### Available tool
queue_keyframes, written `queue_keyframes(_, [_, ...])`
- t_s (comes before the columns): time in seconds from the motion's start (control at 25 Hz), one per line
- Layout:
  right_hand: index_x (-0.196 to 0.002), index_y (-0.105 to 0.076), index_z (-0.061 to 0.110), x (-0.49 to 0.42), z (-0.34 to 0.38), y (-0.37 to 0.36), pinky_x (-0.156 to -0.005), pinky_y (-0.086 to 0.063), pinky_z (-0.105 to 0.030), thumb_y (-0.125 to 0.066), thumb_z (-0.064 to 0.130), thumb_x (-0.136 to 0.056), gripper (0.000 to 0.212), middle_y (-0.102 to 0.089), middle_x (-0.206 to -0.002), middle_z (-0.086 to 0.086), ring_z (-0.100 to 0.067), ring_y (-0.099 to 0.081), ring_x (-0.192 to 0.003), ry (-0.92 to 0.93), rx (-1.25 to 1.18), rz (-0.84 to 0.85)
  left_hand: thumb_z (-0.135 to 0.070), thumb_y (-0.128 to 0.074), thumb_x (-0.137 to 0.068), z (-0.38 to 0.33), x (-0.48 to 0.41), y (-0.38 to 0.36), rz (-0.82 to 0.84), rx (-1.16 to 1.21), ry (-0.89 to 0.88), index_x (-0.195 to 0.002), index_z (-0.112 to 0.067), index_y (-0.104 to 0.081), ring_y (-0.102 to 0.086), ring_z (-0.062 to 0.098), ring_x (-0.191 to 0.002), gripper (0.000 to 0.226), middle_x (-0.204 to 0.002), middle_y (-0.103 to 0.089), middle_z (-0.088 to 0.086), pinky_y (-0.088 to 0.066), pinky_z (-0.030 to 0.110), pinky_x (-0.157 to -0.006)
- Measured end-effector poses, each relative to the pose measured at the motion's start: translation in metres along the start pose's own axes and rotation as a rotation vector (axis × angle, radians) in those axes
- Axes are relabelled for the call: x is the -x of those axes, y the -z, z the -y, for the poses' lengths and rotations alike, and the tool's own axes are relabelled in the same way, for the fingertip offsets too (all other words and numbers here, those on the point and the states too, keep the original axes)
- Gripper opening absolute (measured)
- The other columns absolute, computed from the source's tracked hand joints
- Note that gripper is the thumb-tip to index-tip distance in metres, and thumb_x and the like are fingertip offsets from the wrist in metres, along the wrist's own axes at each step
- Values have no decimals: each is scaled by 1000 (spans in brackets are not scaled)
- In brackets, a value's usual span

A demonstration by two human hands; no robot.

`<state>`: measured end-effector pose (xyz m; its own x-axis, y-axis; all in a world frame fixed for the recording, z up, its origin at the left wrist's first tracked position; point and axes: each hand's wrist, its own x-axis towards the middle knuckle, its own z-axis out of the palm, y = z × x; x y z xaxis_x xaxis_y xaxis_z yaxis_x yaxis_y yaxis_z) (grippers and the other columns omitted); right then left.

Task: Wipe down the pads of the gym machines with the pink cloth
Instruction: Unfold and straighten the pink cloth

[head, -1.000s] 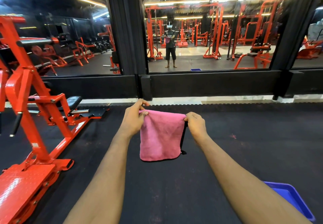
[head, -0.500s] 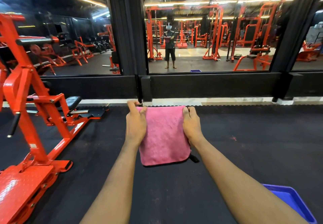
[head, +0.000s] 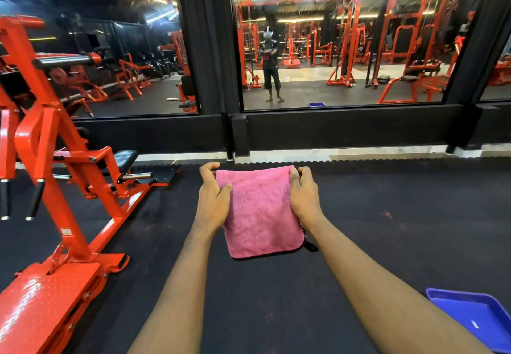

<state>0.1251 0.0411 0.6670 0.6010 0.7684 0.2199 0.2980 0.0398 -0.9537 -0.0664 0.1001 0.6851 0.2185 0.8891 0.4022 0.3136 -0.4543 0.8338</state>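
Observation:
A folded pink cloth (head: 260, 212) hangs in front of me over the black floor, held by both hands at chest height. My left hand (head: 212, 198) grips its left edge, thumb on the front. My right hand (head: 304, 196) grips its right edge. A small black tag shows at the cloth's lower right corner. An orange gym machine (head: 49, 160) stands at the left, with a small black pad (head: 125, 157) on it, well left of the cloth.
A mirrored wall (head: 345, 49) with black frames runs across ahead, reflecting me and more orange machines. A blue tray (head: 472, 317) lies on the floor at the lower right. The machine's orange footplate (head: 41, 304) fills the lower left corner. Black rubber flooring lies between.
Both hands have closed in along the cloth's side edges from pinching its top corners. The cloth is now narrower, flatter and held a little farther out.

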Motion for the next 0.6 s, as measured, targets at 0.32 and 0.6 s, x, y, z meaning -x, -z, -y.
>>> queue_keyframes(0.32, [-90, -41, 18, -90, -25, -77, -54, -36, -21, -36, 41, -108, 30, -44, -74, 5, -9, -39, -64, 14, -29, 36, -15, -52, -102, 82, -93, -8, -125, -112, -44, -119, -18, -45, -59, 12, -91, 19, -102, -61, 0, -42, 9, -68])
queue_keyframes(0.6, [-95, -45, 19, -249, -51, -163, -59, -38, -25, -35, 42, -108, 28, -49, -79, 4, -9, -43, -68, -15, -74, 154, -25, -42, -105, 145, -239, -35, -177, -173, 37, -121, -28, -33, -61, 13, -87, 18, -96, -58, -3, -49, 30, -69])
